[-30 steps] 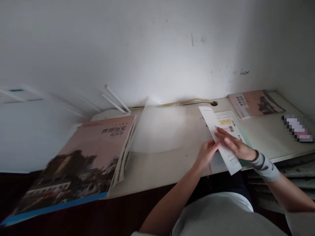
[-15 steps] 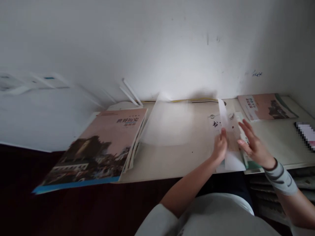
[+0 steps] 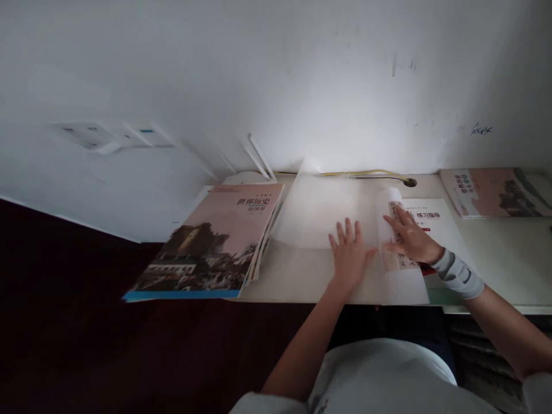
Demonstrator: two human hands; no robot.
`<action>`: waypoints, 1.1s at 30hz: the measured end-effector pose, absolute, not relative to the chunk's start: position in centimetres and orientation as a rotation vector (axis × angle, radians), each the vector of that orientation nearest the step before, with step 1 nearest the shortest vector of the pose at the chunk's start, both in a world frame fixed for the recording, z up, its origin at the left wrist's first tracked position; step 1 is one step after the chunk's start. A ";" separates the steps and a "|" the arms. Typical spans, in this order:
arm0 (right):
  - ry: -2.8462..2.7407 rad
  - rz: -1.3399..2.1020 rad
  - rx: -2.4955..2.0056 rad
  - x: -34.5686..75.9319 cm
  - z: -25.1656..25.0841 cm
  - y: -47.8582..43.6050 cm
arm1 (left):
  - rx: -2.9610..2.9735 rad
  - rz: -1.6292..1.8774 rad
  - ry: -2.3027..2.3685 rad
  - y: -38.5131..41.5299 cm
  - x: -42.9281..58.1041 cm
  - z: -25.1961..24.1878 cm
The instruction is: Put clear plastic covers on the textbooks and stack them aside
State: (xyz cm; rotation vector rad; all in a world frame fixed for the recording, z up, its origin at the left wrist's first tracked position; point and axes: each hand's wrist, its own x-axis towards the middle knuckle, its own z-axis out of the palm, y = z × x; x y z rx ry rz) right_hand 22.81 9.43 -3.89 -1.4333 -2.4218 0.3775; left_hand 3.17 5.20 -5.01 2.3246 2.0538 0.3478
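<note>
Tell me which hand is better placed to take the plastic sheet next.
The left hand, most likely. Its spread fingers are right by the plastic sheet. The right hand is farther off and appears to rest on the booklet.

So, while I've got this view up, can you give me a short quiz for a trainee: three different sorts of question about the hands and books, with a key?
1. True or false: the right hand is over the printed page.
2. Multiple choice: the left hand has its fingers
A) curled into a fist
B) spread apart
C) wrapped around a pen
3. Fill in: in this view, the blue-edged book lies to the ____ of the left hand.

Key: 1. True. 2. B. 3. left.
</note>
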 end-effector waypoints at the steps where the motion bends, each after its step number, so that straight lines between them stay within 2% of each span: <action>1: -2.440 0.356 -1.430 21.8 -4.0 9.5 | 2.279 0.273 2.138 5.1 2.2 -5.4; 5: -2.469 0.333 -1.525 18.4 -3.5 8.8 | 2.171 0.162 2.186 5.0 -0.7 -6.5; 13: -2.546 0.237 -1.626 16.1 -2.5 8.2 | 2.238 0.264 2.111 5.1 -2.1 -6.2; 22: -2.567 0.166 -1.694 15.8 -3.7 8.5 | 2.223 0.405 2.095 4.7 -2.4 -4.8; 26: -2.535 0.104 -1.655 15.1 -4.3 8.7 | 2.322 0.268 2.056 3.5 -1.1 -5.0; 29: -2.606 0.089 -1.501 15.4 -3.6 7.1 | 2.323 0.136 2.049 3.1 -0.6 -5.9; 33: -2.959 0.201 -0.922 16.9 -2.1 2.9 | 2.331 0.104 2.035 3.1 -0.7 -6.7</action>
